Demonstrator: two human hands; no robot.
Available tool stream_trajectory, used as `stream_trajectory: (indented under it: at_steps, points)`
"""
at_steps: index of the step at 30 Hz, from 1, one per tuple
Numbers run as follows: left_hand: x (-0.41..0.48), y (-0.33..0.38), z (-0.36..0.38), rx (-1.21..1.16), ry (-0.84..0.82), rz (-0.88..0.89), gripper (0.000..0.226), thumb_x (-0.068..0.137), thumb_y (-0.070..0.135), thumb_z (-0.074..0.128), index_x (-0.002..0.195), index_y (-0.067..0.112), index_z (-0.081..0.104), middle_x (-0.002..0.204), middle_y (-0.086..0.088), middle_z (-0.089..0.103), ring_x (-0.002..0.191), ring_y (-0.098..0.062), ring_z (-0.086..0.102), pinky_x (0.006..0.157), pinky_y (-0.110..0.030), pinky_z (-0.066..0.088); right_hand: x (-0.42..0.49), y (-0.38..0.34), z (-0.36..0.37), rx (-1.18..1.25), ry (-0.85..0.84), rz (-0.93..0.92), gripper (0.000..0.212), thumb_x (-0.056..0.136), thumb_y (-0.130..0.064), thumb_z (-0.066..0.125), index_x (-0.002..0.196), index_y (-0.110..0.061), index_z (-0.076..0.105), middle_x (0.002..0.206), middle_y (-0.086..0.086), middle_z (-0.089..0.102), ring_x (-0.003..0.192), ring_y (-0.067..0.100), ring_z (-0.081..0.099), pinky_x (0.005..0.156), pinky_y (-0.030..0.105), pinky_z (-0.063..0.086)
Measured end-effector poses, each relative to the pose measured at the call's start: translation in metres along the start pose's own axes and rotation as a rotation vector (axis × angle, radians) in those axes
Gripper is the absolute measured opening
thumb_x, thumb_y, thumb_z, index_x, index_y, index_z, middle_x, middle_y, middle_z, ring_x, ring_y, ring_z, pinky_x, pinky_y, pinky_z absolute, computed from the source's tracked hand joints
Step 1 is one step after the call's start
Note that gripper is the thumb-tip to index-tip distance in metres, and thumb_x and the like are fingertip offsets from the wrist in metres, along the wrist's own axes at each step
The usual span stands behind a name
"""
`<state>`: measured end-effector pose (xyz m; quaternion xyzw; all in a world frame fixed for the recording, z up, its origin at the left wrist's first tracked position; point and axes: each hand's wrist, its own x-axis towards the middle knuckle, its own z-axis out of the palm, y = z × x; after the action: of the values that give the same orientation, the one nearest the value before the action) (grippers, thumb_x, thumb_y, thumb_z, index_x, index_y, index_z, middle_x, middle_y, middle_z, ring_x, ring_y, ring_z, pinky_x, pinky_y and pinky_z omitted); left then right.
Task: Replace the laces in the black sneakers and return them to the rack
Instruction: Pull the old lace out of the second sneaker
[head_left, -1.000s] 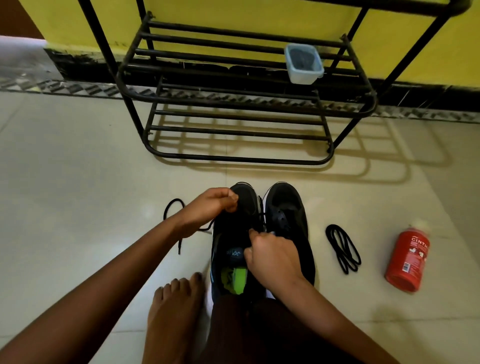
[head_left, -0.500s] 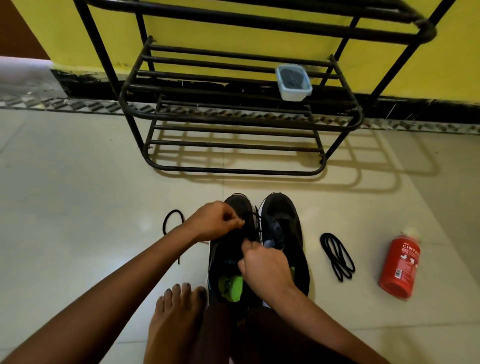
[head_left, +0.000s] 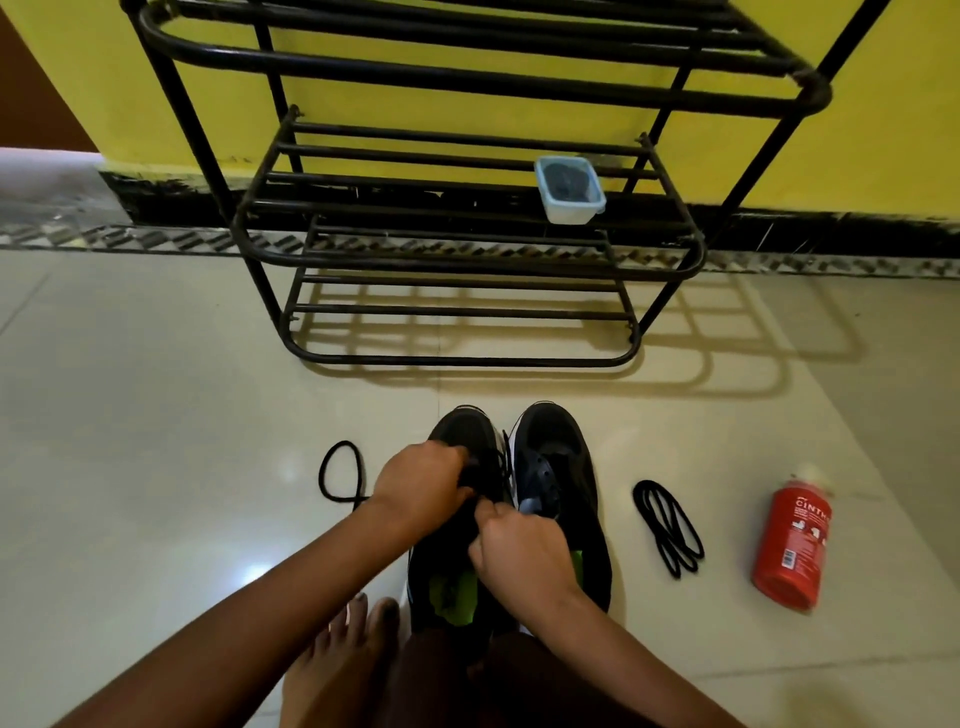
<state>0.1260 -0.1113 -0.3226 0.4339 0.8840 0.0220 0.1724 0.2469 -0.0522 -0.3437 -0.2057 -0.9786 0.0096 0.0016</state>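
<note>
- Hands sit low and close together over the left sneaker, knuckles up, nearly meeting above its throat.
- My left hand is curled tight over the front eyelets, fingers bent down onto the lace. The fingertips themselves are hidden under my knuckles.
- My right hand is just behind it, toward me, thumb and fingers pinched narrow on the same lace at the tongue.
- Beyond my left wrist, to its outer side, the loose end of that lace lies in a loop on the floor.
- The right sneaker stands just beside my right hand, touching the left one along its side. Both toes point away from me, and its eyelets look bare.
- Green insoles show in both sneakers, below and beside my right hand.
- A second lace, the bundle, lies folded in long loops on the floor to the outer side of my right hand, apart from the sneakers.
- Farther out the same way, a red bottle lies on its side, cap away from me.
- Ahead of both hands, well past the toes, the black rack stands against a yellow wall.
- A pale blue tub sits on its middle shelf, ahead and right of my right hand.
- My bare foot rests on the floor under my left forearm, just beside the left sneaker's heel.
</note>
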Motion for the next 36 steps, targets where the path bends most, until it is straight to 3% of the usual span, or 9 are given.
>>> stream_trajectory:
  at_steps: [3,6,11,14,17,23,28,33,36]
  points:
    - [0.002,0.011,0.001,0.178,0.057,-0.014,0.022,0.093,0.017,0.046,0.109,0.014,0.06,0.111,-0.008,0.06,0.099,-0.027,0.06,0.068,-0.029,0.04,0.0,0.001,0.001,0.017,0.019,0.012,0.036,0.033,-0.034,0.084,0.055,-0.018,0.061,0.042,-0.002,0.052,0.026,0.011,0.043,0.045,0.019,-0.009]
    - [0.001,0.006,0.006,0.074,0.138,0.063,0.021,0.094,0.023,0.046,0.106,0.019,0.062,0.113,-0.002,0.054,0.106,-0.021,0.052,0.079,-0.029,0.032,0.0,0.002,0.001,0.006,0.064,-0.001,0.025,0.041,-0.034,0.072,0.055,-0.019,0.059,0.042,0.0,0.052,0.027,0.011,0.043,0.048,0.019,-0.011]
    - [-0.009,-0.007,0.005,-0.846,0.182,-0.003,0.013,0.097,0.017,0.044,0.086,0.014,0.05,0.1,0.006,0.068,0.099,-0.008,0.059,0.101,-0.028,0.024,0.001,0.001,0.004,-0.007,0.055,-0.005,0.026,0.038,-0.036,0.07,0.055,-0.019,0.059,0.042,-0.001,0.052,0.027,0.01,0.044,0.038,0.019,0.007]
    - [-0.014,-0.001,-0.001,-1.272,0.23,-0.088,0.019,0.1,0.011,0.035,0.083,0.009,0.044,0.068,-0.002,0.06,0.068,-0.016,0.058,0.075,-0.024,0.046,0.001,0.001,0.006,-0.019,0.048,0.002,0.036,0.032,-0.037,0.08,0.056,-0.019,0.061,0.042,-0.001,0.053,0.028,0.01,0.045,0.038,0.019,0.01]
    - [-0.006,-0.003,0.003,-0.924,0.27,-0.151,0.014,0.1,0.015,0.033,0.088,0.014,0.04,0.065,-0.003,0.051,0.059,-0.019,0.048,0.052,-0.019,0.036,0.0,0.001,0.007,-0.031,0.046,0.0,0.035,0.032,-0.036,0.079,0.056,-0.019,0.062,0.042,-0.001,0.053,0.027,0.01,0.044,0.038,0.021,0.003]
    - [-0.005,0.003,0.006,-0.115,0.081,-0.102,0.028,0.094,0.035,0.047,0.108,0.011,0.053,0.101,-0.012,0.065,0.092,-0.029,0.062,0.071,-0.033,0.045,0.001,0.002,0.006,-0.002,0.05,-0.021,0.024,0.04,-0.034,0.069,0.058,-0.02,0.062,0.043,-0.003,0.053,0.027,0.009,0.043,0.037,0.017,0.009]
    - [-0.006,0.001,0.005,0.014,0.126,-0.019,0.022,0.093,0.028,0.047,0.107,0.023,0.063,0.111,-0.001,0.06,0.102,-0.021,0.057,0.079,-0.029,0.039,0.0,0.002,0.004,0.017,0.034,-0.013,0.025,0.041,-0.031,0.073,0.06,-0.018,0.063,0.044,0.001,0.053,0.028,0.011,0.044,0.045,0.02,-0.008]
    - [-0.012,-0.019,0.014,-0.636,0.167,0.03,0.016,0.092,0.019,0.054,0.077,0.023,0.052,0.11,0.015,0.063,0.113,-0.004,0.052,0.105,-0.031,0.014,0.001,-0.001,0.0,0.0,0.003,0.011,0.04,0.028,-0.038,0.083,0.057,-0.017,0.063,0.041,0.0,0.053,0.026,0.011,0.044,0.039,0.019,0.0]
    - [-0.02,-0.015,0.015,-1.2,0.142,0.01,0.018,0.096,0.008,0.044,0.078,0.01,0.047,0.091,0.004,0.072,0.098,-0.005,0.064,0.102,-0.034,0.038,0.001,-0.002,0.0,0.0,0.001,0.018,0.043,0.026,-0.04,0.085,0.057,-0.017,0.065,0.041,-0.001,0.053,0.027,0.011,0.045,0.04,0.018,0.01]
